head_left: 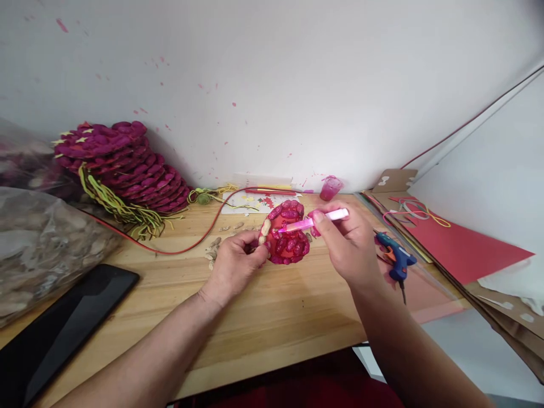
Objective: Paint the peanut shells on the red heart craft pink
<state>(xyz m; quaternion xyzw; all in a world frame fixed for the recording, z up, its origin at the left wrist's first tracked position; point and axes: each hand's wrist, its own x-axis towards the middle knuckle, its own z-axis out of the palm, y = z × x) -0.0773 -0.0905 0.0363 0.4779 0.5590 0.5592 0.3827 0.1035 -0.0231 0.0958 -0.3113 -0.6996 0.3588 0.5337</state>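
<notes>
My left hand (238, 260) is closed on the left edge of a round red piece (276, 245) covered with magenta-painted peanuts (292, 245). Beside its thumb and fingers, an unpainted peanut (266, 228) lies along the rim. In my right hand (346, 243) is a paintbrush (338, 215) with a white, magenta-stained handle, slanting down to the left. The brush's tip is over the red piece, close to the bare peanut. Something magenta shows at my right fingertips; I cannot tell whether it is paint or a peanut.
Loose peanuts (212, 252) lie behind my left hand. On the left are a stack of magenta peanut discs (127, 164), a bag of peanuts (46, 249) and a phone (72, 328). A pink-stained cup (331, 187) stands behind; a glue gun (396, 258) and red card (463, 238) lie right.
</notes>
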